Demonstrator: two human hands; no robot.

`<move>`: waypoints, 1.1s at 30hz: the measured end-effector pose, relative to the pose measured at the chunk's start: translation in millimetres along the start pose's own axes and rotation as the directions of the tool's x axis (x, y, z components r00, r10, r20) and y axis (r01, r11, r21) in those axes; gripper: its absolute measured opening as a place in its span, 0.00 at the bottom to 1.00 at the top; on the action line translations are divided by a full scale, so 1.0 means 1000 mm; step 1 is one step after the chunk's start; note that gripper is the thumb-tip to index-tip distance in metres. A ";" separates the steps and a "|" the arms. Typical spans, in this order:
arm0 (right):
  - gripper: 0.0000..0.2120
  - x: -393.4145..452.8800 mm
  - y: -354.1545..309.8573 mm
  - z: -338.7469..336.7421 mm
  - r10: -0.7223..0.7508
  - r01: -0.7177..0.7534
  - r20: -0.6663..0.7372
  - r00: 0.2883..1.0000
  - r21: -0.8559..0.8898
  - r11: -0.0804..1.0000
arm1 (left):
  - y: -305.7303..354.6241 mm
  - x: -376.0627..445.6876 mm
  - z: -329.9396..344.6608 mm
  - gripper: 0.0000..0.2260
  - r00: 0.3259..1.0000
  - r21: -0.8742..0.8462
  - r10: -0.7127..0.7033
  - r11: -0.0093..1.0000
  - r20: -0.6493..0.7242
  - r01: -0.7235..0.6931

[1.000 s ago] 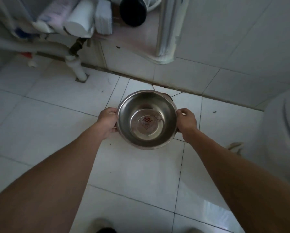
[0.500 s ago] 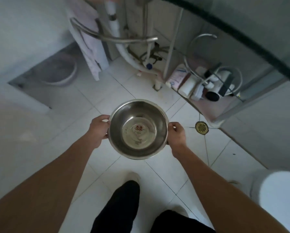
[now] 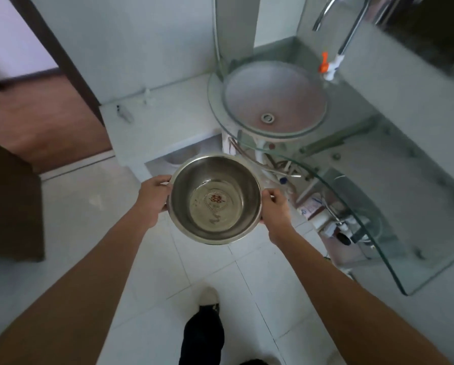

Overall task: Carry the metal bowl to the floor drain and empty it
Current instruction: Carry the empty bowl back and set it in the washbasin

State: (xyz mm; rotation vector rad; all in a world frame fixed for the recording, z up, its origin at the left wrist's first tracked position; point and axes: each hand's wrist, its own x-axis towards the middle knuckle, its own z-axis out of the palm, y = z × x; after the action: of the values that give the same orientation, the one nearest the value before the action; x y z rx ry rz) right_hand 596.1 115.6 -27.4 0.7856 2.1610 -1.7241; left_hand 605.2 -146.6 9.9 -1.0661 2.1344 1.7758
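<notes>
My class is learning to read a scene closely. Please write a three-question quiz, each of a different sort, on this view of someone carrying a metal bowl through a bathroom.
1. True or false: the metal bowl is held level, its opening facing up.
2. Multiple choice: how is the bowl held? A) left hand only B) both hands on opposite sides of the rim C) resting on the glass counter
3. Short answer: what round fixture lies beyond the bowl, to the right?

Key
1. True.
2. B: the left hand and right hand grip opposite sides.
3. The glass basin, set in the glass counter.
</notes>
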 end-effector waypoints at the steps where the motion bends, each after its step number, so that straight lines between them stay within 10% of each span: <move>1: 0.09 -0.005 -0.021 -0.001 -0.025 0.025 0.009 1.000 -0.005 1.000 | 0.017 -0.002 -0.008 0.11 1.000 -0.019 0.010 1.000 0.002 -0.010; 15: 0.08 0.006 -0.173 -0.018 -0.088 0.101 -0.130 0.988 0.095 0.990 | 0.173 0.027 -0.020 0.13 0.962 0.010 0.182 0.982 0.204 -0.188; 33: 0.06 0.215 -0.245 -0.035 0.043 -0.006 -0.186 0.982 0.198 0.980 | 0.323 0.225 0.130 0.18 0.913 0.286 0.162 0.916 0.375 -0.281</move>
State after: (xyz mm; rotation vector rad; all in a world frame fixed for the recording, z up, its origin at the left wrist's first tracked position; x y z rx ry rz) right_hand 287.3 165.9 69.2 1.0627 2.1075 -1.9438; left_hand 203.7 -108.9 106.2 -0.4022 2.2839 1.4671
